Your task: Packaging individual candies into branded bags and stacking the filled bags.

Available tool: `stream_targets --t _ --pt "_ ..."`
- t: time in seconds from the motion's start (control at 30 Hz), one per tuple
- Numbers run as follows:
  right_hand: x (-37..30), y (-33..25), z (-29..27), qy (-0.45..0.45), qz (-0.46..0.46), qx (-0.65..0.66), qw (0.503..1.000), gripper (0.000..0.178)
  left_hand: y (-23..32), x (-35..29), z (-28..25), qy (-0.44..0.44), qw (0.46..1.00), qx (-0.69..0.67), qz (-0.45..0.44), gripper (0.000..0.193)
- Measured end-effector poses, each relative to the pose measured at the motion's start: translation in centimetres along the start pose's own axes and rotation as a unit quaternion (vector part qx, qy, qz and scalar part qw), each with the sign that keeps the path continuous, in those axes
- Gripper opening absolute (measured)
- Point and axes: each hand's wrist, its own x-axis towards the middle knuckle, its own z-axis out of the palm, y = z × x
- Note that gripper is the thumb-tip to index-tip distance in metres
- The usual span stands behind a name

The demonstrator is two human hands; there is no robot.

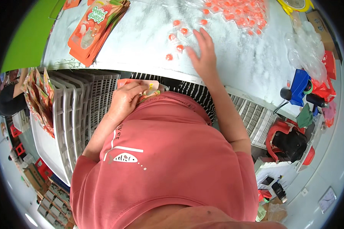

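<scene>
My left hand is closed on a red candy pouch at the table's near edge, in front of my waist. The fingers cover much of this pouch. Over the white tabletop reaches my right hand, thumb and fingers apart, with nothing visible in it. Beside its fingertips lie several clear-wrapped orange-red candies, loosely scattered. Farther back is a big heap of the same wrapped candies. A fanned stack of flat red pouches rests on the table at the left.
Grey plastic crates stand at my left, and filled pouches sit in a white tray there. Along the right side are clear plastic bags, a blue tape dispenser and a yellow scale. A red chair stands below.
</scene>
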Motion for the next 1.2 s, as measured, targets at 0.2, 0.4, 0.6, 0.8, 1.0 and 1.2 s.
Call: stream_targets --t 0.2,0.4,0.6,0.8,1.0,1.2 --pt "0.8 0.9 1.0 -0.102 -0.059 -0.138 0.983 0.059 0.2 0.0 0.1 -0.012 1.000 0.012 -0.006 0.037" --pt "0.8 0.3 1.1 -0.080 -0.055 -0.136 0.986 0.058 0.2 -0.2 0.3 -0.006 1.000 0.017 -0.015 0.037" --pt "0.8 0.6 0.7 -0.058 -0.047 -0.088 0.993 0.054 0.1 -0.3 0.6 0.015 0.999 0.044 0.003 0.032" --pt "0.8 1.7 0.0 0.008 0.005 0.060 0.998 0.052 0.3 -0.3 0.5 0.000 1.000 0.024 -0.008 0.037" --pt "1.1 0.0 0.5 -0.038 -0.054 -0.007 0.998 0.079 -0.1 -0.4 0.6 0.004 0.999 0.034 0.001 0.034" --pt "2.5 -1.4 3.2 -0.108 -0.064 -0.102 0.987 0.090 -0.2 -0.1 0.6 -0.005 0.999 0.031 0.012 0.033"
